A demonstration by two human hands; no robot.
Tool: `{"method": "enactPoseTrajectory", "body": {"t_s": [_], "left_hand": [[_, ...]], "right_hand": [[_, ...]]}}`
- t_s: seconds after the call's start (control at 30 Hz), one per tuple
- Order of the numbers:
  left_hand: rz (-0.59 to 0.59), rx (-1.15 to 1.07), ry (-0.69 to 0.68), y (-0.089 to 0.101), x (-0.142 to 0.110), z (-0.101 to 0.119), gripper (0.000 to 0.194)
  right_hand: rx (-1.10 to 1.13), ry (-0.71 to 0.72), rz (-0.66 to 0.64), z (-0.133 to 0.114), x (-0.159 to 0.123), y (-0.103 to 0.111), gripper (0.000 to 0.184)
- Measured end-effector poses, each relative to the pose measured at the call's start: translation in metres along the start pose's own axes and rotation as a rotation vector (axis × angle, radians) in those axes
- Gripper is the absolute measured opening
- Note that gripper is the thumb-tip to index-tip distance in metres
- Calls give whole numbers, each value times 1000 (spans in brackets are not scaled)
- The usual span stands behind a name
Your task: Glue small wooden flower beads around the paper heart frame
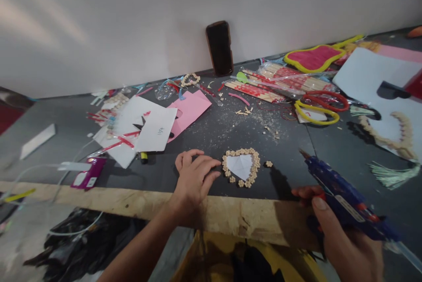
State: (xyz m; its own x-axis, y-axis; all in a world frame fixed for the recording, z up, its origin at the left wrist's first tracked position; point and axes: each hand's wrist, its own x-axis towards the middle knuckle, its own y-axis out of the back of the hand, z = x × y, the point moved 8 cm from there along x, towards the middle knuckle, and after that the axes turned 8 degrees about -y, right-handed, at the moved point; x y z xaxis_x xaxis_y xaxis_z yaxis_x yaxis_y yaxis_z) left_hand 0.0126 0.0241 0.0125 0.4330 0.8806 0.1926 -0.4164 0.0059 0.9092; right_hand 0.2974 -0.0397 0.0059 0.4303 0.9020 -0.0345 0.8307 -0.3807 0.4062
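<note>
A white paper heart point(240, 165) lies on the dark table, ringed by small beige flower-shaped pieces point(255, 165). My left hand point(198, 174) rests just left of this heart, fingers spread and fingertips close to its left edge; I see nothing held in it. My right hand point(339, 229) is wrapped round a blue hot glue gun point(343, 194), its nozzle pointing up and left, above the table to the right of the heart. One loose beige flower piece point(269, 164) sits between the heart and the glue gun.
A phone point(220, 48) leans on the wall. Scissors with red and yellow handles point(318, 113) and packs of sticks point(263, 86) lie at back right. Pink paper point(191, 110), white papers point(156, 130) and a purple power strip point(89, 173) are leftward. The wooden table edge point(244, 216) is nearest me.
</note>
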Motion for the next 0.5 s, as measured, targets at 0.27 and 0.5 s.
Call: {"method": "enactPoseTrajectory", "body": {"t_s": [0.27, 0.5], "left_hand": [[-35, -42, 84, -9, 9, -10, 16], [-11, -47, 66, -9, 9, -10, 11]], "right_hand": [[-65, 19, 3, 6, 1, 0, 27], [-126, 36, -16, 3, 3, -1, 27]]}}
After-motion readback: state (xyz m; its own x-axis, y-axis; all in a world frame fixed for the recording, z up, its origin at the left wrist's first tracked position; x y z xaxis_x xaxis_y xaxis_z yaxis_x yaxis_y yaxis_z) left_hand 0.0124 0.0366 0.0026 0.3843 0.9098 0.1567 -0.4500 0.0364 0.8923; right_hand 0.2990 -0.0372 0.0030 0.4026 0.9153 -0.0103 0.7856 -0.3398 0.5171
